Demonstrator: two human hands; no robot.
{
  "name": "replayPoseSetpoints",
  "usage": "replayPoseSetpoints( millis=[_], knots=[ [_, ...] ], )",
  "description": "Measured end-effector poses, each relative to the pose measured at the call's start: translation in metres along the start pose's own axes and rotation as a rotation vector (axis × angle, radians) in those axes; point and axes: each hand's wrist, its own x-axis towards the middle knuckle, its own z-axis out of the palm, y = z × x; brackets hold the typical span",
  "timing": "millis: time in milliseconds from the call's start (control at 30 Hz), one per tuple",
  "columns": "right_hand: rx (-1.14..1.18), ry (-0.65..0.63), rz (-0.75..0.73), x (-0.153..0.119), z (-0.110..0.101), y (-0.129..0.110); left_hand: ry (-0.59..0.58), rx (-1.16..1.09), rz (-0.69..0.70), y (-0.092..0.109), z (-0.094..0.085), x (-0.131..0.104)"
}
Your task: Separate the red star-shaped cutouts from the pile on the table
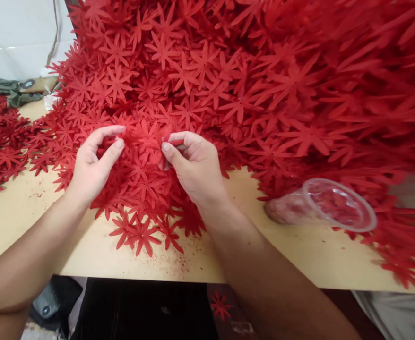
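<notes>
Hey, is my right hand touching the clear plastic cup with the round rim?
Apart. The head view shows it: a strip of pale-yellow tabletop is visible between the right hand and the clear, round-rimmed plastic cup.

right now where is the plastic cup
In the head view, the plastic cup lies on its side on the pale tabletop, right of the right hand, beside the red flower pile.

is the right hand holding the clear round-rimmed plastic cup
No, the right hand pinches a red petal-shaped piece, and the cup sits apart.
</notes>
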Motion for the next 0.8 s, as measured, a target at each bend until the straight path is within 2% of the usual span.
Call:
replayPoseSetpoints(
  millis=[200, 333, 433, 500, 600, 667, 733, 800],
  knots=[
    [-0.266, 0.004, -0.090, -0.011, 0.010, -0.009, -0.145, -0.170, -0.134, 0.011, 0.024, -0.015],
    [-0.275, -0.013, -0.097, -0.014, 0.015, -0.011, -0.074, -0.305, -0.210, 0.008, 0.030, -0.017],
    [-0.194, -0.076, -0.120, -0.012, 0.013, -0.011, -0.017, -0.392, -0.262, 0.001, 0.027, -0.014],
    [-0.231, -0.055, -0.152, -0.009, 0.007, -0.011, 0.030, -0.430, -0.282, -0.004, 0.024, -0.010],
    [-0.435, 0.098, -0.249, -0.003, -0.006, -0.009, 0.089, -0.410, -0.282, -0.010, 0.020, -0.006],
    [-0.606, 0.187, -0.340, -0.001, -0.011, -0.009, 0.075, -0.359, -0.296, -0.009, 0.020, -0.005],
    [-0.700, 0.199, -0.400, -0.002, -0.011, -0.011, 0.021, -0.299, -0.292, -0.004, 0.021, -0.006],
    [-0.662, 0.120, -0.401, -0.006, -0.005, -0.014, -0.044, -0.235, -0.246, 0.002, 0.024, -0.008]
  ],
)
